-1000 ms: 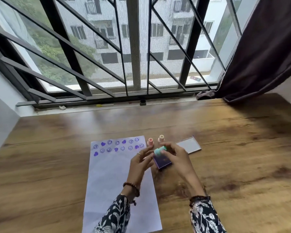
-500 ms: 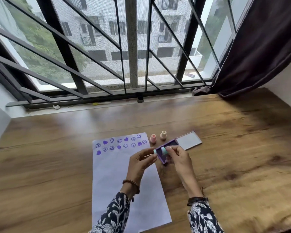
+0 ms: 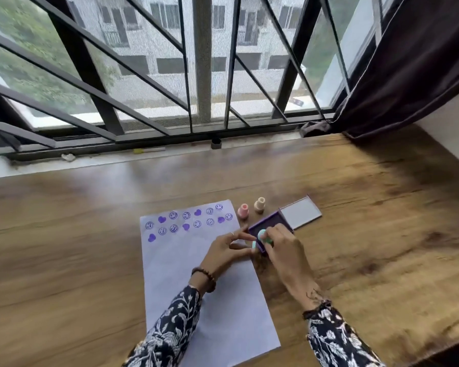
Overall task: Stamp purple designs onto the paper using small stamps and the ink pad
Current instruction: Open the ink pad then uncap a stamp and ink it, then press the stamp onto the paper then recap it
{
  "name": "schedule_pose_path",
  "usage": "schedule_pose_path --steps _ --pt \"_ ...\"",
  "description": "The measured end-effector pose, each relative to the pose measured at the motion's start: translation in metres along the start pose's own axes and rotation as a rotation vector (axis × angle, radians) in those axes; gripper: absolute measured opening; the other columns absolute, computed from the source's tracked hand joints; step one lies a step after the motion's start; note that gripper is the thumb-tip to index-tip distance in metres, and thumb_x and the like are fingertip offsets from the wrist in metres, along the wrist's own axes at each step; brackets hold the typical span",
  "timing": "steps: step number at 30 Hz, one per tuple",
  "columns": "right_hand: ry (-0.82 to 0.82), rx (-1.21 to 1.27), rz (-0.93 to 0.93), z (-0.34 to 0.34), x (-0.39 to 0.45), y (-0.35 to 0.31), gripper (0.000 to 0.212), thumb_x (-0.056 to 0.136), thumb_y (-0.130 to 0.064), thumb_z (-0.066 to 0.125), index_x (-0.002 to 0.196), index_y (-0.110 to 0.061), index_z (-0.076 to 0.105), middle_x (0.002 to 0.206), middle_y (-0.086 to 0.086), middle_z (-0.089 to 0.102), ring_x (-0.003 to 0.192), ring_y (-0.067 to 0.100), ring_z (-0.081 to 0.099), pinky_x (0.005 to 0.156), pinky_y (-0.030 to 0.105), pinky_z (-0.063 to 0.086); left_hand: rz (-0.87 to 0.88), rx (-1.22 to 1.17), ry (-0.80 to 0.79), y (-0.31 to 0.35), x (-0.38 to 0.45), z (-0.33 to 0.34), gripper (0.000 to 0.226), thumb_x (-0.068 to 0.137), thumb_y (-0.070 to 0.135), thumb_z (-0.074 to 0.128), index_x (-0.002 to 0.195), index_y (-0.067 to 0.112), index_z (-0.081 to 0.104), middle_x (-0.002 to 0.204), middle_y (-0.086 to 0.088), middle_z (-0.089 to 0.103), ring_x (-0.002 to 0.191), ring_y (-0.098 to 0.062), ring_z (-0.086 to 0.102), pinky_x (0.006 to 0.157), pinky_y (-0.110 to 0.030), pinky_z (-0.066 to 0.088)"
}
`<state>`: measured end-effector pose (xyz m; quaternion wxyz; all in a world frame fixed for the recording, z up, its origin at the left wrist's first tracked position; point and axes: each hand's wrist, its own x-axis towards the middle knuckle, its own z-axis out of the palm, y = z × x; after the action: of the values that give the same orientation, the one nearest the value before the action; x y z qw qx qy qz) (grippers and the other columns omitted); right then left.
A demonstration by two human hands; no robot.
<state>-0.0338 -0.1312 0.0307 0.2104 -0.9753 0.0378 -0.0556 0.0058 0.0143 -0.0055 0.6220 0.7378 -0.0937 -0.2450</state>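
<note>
A white paper (image 3: 196,292) lies on the wooden table, with purple hearts and smiley faces (image 3: 186,221) stamped in rows along its far end. Just right of it sits the open purple ink pad (image 3: 272,224), its lid (image 3: 300,214) folded back. My right hand (image 3: 286,250) pinches a small teal stamp (image 3: 262,234) and holds it down on the pad. My left hand (image 3: 221,251) rests over the paper's right edge with a small teal cap (image 3: 254,244) at its thumb tip, beside the pad. A pink stamp (image 3: 243,211) and a beige stamp (image 3: 259,204) stand upright behind the pad.
The wooden table (image 3: 382,234) runs to a window sill (image 3: 90,161) with black metal bars behind it. A dark curtain (image 3: 414,64) hangs at the far right, touching the table's corner. A white wall borders the table's right side.
The teal stamp and its cap have come apart between my hands. My right hand has brought the stamp down onto the ink pad, and the view has tilted slightly.
</note>
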Motion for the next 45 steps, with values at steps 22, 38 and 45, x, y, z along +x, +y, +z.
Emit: schedule_pose_path --steps 22,38,45 --pt "-0.023 0.500 0.409 -0.009 0.027 -0.008 0.018 0.071 -0.015 0.077 0.088 -0.012 0.070 0.079 -0.002 0.068 0.080 0.014 0.064 0.062 0.022 0.046 0.083 -0.043 0.311 -0.001 -0.031 -0.026 0.024 0.076 0.005 0.070 0.093 0.020 0.062 0.094 -0.003 0.066 0.084 -0.015 0.065 0.068 -0.007 0.050" --pt "-0.002 1.210 0.351 0.075 -0.035 -0.070 0.023 0.092 -0.015 0.052 0.079 -0.020 0.070 0.072 -0.009 0.070 0.058 0.008 0.065 0.055 0.021 0.057 0.180 0.302 0.669 -0.031 -0.090 -0.115 0.036 0.077 0.009 0.071 0.107 0.012 0.050 0.100 0.011 0.060 0.080 0.002 0.061 0.065 -0.007 0.047" --pt "-0.203 1.143 0.262 0.067 -0.025 -0.058 0.025 0.091 -0.007 0.052 0.081 -0.020 0.072 0.071 -0.007 0.069 0.061 0.008 0.063 0.054 0.020 0.056 0.157 0.324 0.581 -0.038 -0.098 -0.141 0.064 0.073 0.005 0.074 0.126 0.018 0.040 0.095 0.006 0.062 0.087 -0.006 0.062 0.067 -0.009 0.047"
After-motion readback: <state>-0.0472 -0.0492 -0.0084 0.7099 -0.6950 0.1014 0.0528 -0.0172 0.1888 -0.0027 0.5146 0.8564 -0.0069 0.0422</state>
